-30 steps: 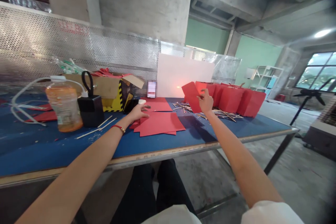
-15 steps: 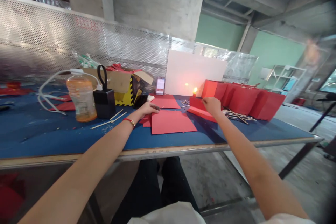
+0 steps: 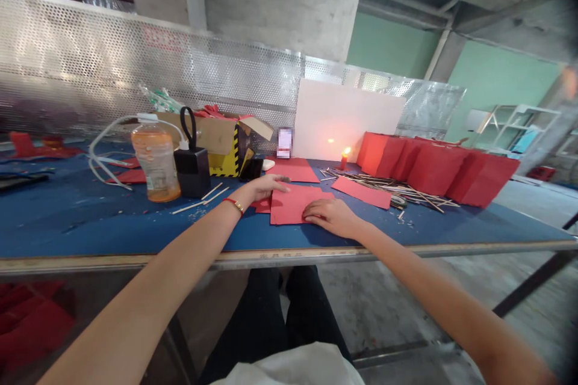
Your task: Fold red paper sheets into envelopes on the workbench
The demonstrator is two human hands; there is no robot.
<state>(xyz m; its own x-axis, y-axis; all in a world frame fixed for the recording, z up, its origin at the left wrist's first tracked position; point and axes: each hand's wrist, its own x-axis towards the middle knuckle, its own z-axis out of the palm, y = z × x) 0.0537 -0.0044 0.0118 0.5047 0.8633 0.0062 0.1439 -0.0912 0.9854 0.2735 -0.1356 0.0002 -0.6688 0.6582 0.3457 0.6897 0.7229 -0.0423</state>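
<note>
A stack of red paper sheets (image 3: pixel 291 204) lies on the blue table before me. My left hand (image 3: pixel 266 187) rests at the top left corner of the stack, its fingers stretched along the edge. My right hand (image 3: pixel 332 216) lies over the right side of the same stack, fingers slightly bent and pressing on the paper; its thumb is mostly hidden. To the right lies a separate red paper strip (image 3: pixel 363 191). Behind it burns a small red candle (image 3: pixel 344 161).
Thin wooden sticks (image 3: pixel 392 183) lie scattered beside upright red paper bags (image 3: pixel 433 171). On the left stand a bottle of orange liquid (image 3: pixel 156 162), a black power bank (image 3: pixel 192 171) and an open cardboard box (image 3: pixel 212 138). A phone (image 3: pixel 284 141) leans at the back. The table edge (image 3: pixel 289 258) runs in front.
My right hand has come away from the red paper near the candle and moved left and toward me onto the stack. My left hand stays at the stack's corner. The view has shifted slightly.
</note>
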